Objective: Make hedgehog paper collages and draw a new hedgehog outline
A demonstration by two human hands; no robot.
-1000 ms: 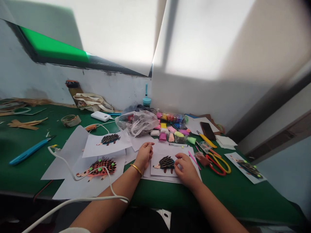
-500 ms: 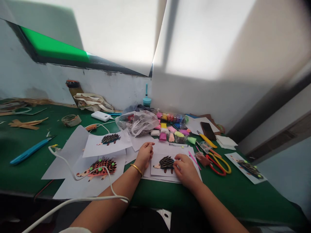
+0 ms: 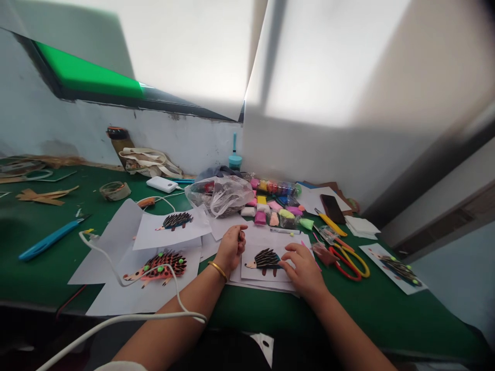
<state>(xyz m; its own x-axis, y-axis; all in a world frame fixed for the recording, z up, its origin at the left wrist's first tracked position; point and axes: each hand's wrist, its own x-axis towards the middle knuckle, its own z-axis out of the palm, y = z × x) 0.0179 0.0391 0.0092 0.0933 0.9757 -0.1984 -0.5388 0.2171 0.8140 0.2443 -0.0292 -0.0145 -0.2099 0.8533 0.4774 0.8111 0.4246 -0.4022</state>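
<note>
A small white sheet bearing a hedgehog figure [image 3: 264, 260] with dark spines and a pale face lies in front of me on larger paper. My left hand [image 3: 231, 248] is closed at the figure's left, fingers curled together; something dark and tiny shows between them, too small to name. Over the figure's right end is my right hand [image 3: 303, 268], its fingers apart and bent, fingertips near the tail, with nothing visible in them. A pen [image 3: 285, 231] and a little green ball [image 3: 292, 235] lie above the sheet.
Packets of coloured clay [image 3: 260, 218] and a plastic bag [image 3: 218, 196] lie behind. At right are scissors [image 3: 348, 263], a yellow cutter [image 3: 332, 224], a phone [image 3: 331, 208] and another hedgehog card [image 3: 394, 268]. A white cable [image 3: 116, 320] crosses the left side, over a pink hedgehog [image 3: 157, 269].
My right hand has shifted slightly right and its fingers have spread, uncovering more of the hedgehog's tail end. My left hand stays closed in nearly the same place.
</note>
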